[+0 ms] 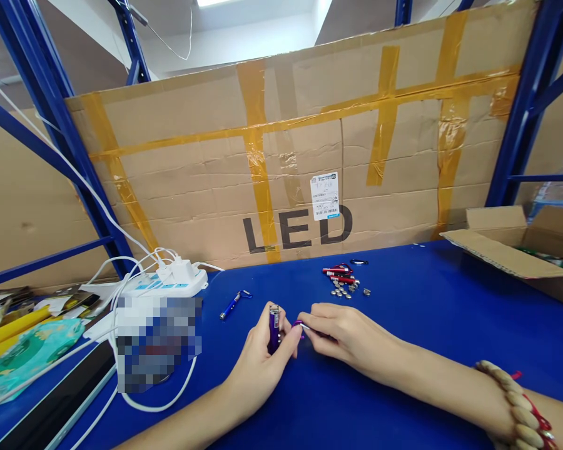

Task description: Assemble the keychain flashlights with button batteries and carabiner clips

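Observation:
My left hand (263, 356) is closed round a small purple flashlight body (274, 330), held upright just above the blue table (426, 312). My right hand (342, 334) pinches a small purple end piece (298, 324) right beside the flashlight's side, fingertips of both hands nearly touching. A beaded bracelet (516, 406) is on my right wrist. A blue mini flashlight with a key ring (231, 306) lies on the table just left of my hands. Farther back lies a small pile of red flashlights, button cells and clips (342, 281).
A taped cardboard sheet marked LED (300, 169) stands behind the table. A white power strip with chargers and cables (169, 281) sits at left, beside a blurred patch. An open cardboard box (520, 244) is at right. Blue rack posts (520, 112) frame both sides.

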The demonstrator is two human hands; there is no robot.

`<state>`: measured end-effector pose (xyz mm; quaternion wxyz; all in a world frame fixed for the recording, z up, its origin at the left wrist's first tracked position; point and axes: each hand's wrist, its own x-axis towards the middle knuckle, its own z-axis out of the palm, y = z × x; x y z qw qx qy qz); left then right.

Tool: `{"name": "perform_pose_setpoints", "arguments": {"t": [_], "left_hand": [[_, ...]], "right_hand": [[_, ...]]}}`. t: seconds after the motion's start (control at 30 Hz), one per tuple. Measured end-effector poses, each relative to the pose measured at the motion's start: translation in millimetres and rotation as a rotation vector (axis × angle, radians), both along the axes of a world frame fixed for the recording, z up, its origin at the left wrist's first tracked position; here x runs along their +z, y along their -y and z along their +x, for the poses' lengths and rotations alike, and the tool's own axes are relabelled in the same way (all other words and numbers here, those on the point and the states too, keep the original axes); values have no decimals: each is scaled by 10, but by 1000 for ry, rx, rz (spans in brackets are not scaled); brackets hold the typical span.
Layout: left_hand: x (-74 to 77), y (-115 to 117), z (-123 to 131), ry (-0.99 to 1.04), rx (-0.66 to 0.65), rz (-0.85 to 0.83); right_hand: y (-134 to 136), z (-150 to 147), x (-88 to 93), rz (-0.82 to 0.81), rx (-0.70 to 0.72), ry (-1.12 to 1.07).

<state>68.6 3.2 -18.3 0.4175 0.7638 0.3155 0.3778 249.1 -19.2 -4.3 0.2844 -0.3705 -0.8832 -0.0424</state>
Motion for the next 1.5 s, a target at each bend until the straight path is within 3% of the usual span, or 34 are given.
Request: {"name": "perform_pose_setpoints", "arguments": {"t": [0.17, 0.33, 0.67, 0.9, 1.03, 1.2, 1.4, 1.5], "left_hand": [[12, 35, -17, -61, -37, -10], [19, 66, -9, -234, -80, 99], [5, 73, -10, -294, -114, 210], [-5, 54, -8, -206, -61, 169], [-6, 20, 8, -184, -24, 142], [39, 9, 24, -242, 44, 129], [52, -65, -40, -393, 131, 198], [33, -125, -75, -447, 87, 296]], "right_hand": [[-12, 38, 46, 190, -82, -164], [52, -16, 44, 319, -47, -256], [50, -43, -40, 292, 3, -207], [55, -62, -39, 277, 4, -207], [37, -48, -42, 220, -29, -192], [13, -1, -20, -44, -45, -89], [-52, 71, -20, -200, -76, 13], [-83, 98, -49, -227, -92, 60]]}}
